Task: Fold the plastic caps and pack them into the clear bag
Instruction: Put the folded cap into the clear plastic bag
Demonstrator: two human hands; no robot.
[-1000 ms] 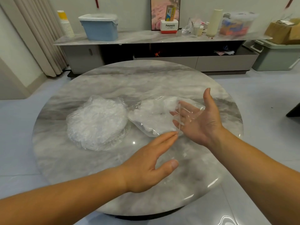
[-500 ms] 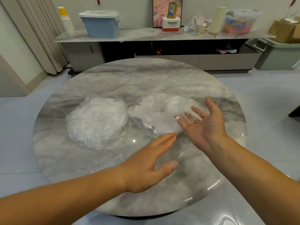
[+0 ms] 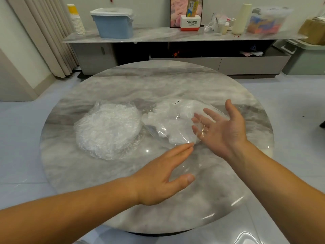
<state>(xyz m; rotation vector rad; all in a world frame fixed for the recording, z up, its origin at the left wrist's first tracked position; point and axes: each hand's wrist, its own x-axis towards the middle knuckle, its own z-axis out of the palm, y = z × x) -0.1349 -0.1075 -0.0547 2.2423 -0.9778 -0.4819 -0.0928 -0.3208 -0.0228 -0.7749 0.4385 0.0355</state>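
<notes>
Marble desk [image 3: 158, 81] mid-frame, sideboard [image 3: 175, 35] along the top. Heaped plastic caps [image 3: 107, 127] centre-left, clear bag [image 3: 168, 124] just beside. Lower centre, left hand [image 3: 161, 178] flat, fingers straight; right hand [image 3: 223, 129] palm-up, spread, fingertips behind bag film.

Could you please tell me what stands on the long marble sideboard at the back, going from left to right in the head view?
A stack of white paper cups, blue plastic tub with white lid, white-and-red Panasonic box, tall cream cylinder, clear box of colourful contents.
</notes>
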